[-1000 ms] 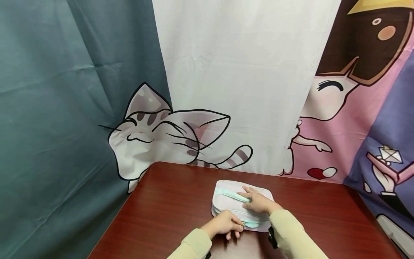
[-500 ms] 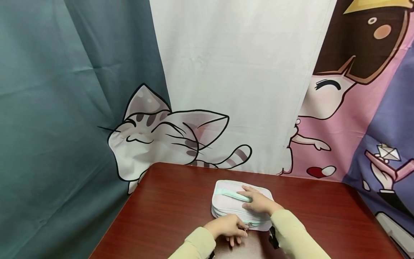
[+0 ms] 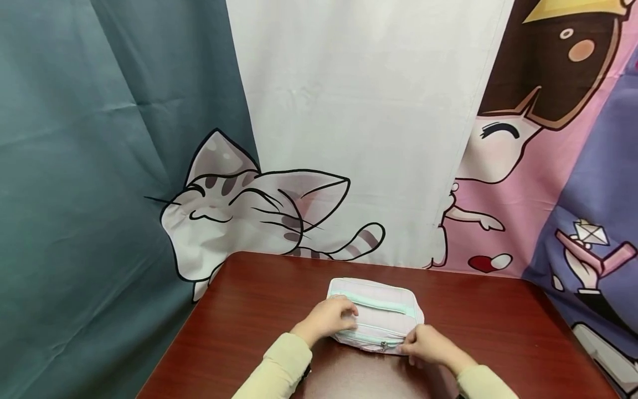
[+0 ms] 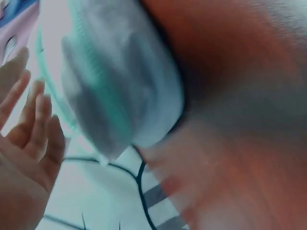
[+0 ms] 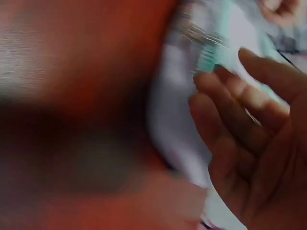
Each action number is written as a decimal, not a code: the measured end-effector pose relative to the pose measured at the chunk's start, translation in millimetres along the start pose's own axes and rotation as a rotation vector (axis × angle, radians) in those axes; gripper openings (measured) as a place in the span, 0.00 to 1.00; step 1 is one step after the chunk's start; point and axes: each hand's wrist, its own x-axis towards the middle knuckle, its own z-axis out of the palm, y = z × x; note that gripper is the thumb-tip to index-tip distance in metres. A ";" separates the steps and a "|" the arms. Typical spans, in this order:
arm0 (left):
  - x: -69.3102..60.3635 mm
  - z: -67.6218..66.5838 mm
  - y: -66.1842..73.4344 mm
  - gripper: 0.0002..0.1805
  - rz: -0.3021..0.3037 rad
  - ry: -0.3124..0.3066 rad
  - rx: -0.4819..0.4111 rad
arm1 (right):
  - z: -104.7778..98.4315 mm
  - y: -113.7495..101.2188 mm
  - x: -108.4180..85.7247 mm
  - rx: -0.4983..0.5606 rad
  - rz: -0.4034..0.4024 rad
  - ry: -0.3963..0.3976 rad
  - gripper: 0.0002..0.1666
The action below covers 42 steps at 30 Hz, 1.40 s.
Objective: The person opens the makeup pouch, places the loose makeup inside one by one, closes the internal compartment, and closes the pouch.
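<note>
A pale pink zippered case with a mint-green strap handle lies on the table. Along its front side runs a mint zipper, whose metal pull sits right of the middle. My left hand is at the case's left front part, its fingers loosely bent and gripping nothing; the left wrist view shows them extended. At the right front corner is my right hand, fingertips close to the zipper. In the right wrist view its thumb stands apart from the bent fingers; whether they touch the case is unclear.
The dark red-brown tabletop extends around the case. Behind it hangs a curtain printed with a cartoon cat and other figures, reaching the table's back edge.
The left hand has left the zipper pull and moved up and left. The right hand has come off the case's top to its right front corner. The pull sits slightly farther right.
</note>
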 end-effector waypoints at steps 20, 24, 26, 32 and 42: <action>13.6 37.6 18.2 0.24 0.052 0.099 0.250 | 66.6 -4.8 10.2 -0.398 0.257 0.496 0.19; 15.6 37.9 17.8 0.24 0.037 0.108 0.230 | 66.9 -6.5 12.5 -0.098 0.330 0.567 0.12; 16.1 38.0 18.2 0.25 0.033 0.106 0.222 | 65.2 -5.7 13.7 0.059 0.333 0.575 0.09; 17.6 38.7 22.9 0.26 0.011 0.100 0.266 | 46.5 1.2 12.5 0.473 0.185 0.334 0.06; 17.5 45.8 31.7 0.12 0.169 0.177 0.367 | 28.7 5.5 10.9 0.344 0.110 0.230 0.04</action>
